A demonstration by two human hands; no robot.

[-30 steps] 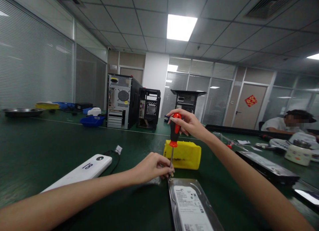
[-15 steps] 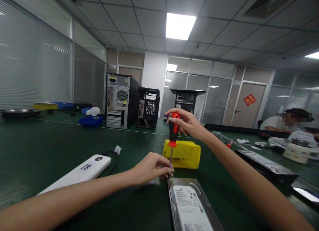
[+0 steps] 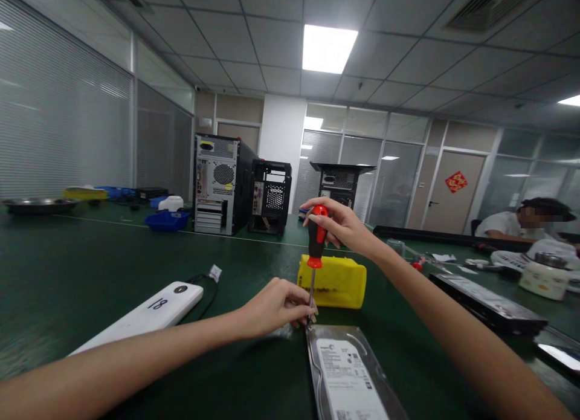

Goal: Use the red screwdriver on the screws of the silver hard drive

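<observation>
A hard drive (image 3: pixel 347 371) with a white label lies on the green table, close in front of me. Over its far left corner stands a red and black screwdriver (image 3: pixel 316 245), nearly upright, tip down. My right hand (image 3: pixel 342 223) is closed round the top of the handle. Lower down, my left hand (image 3: pixel 278 305) pinches the metal shaft near the tip, just at the drive's corner. The fingertips hide the tip, so whether it sits in a screw cannot be seen. Directly behind the shaft is a yellow bin (image 3: pixel 344 281).
A white power strip-like block (image 3: pixel 156 308) marked 18 lies left, with a black cable. Computer cases (image 3: pixel 215 184) stand at the back, beside a blue bin (image 3: pixel 167 221). To the right are another drive-like unit (image 3: pixel 487 302), a phone (image 3: pixel 559 355), a cream jar (image 3: pixel 544 279) and a seated person (image 3: pixel 502 225).
Both hands and the screwdriver hold nearly the same pose over the drive's corner. The whole view has shifted very slightly.
</observation>
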